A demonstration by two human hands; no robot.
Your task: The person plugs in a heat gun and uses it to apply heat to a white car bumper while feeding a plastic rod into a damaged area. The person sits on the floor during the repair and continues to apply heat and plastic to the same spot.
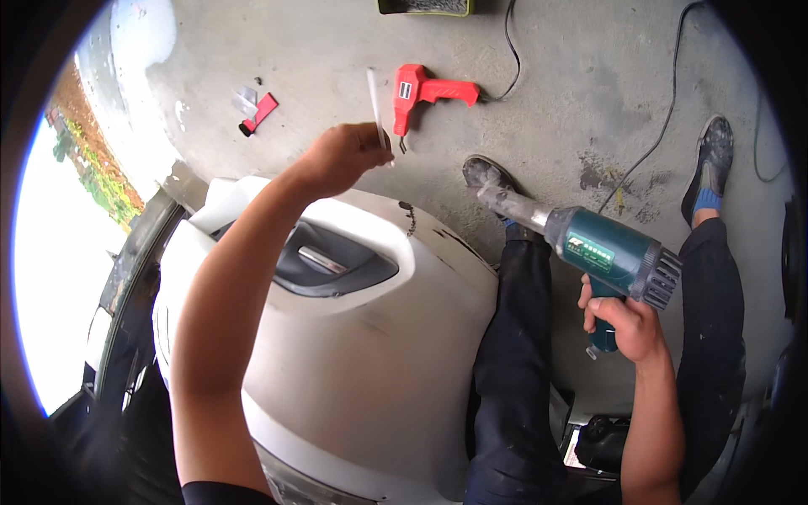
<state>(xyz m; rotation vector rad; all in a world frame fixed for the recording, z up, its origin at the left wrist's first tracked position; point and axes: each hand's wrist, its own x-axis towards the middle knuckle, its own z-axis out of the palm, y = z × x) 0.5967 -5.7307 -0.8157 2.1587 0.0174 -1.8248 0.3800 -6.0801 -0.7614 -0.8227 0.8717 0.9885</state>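
My left hand (349,158) is closed on a thin white plastic strip (373,93), held upright above the top edge of the white bumper (379,353). My right hand (629,324) grips the dark green heat gun (598,240) by its handle, its dusty metal nozzle pointing up and left over my shoe. The bumper lies left of my legs; it has a grey recessed insert (341,269) and dark cracks or scuffs near its upper right. A red gun-shaped tool (429,88) with a bent metal tip lies on the floor beyond my left hand.
The grey concrete floor (252,42) holds a red-and-black scraper (259,114) beside clear bits, a green-rimmed tray (425,5) and cables. My outstretched legs (509,353) occupy the right. A black case (602,446) lies between them. Dark vehicle parts and a bright opening line the left.
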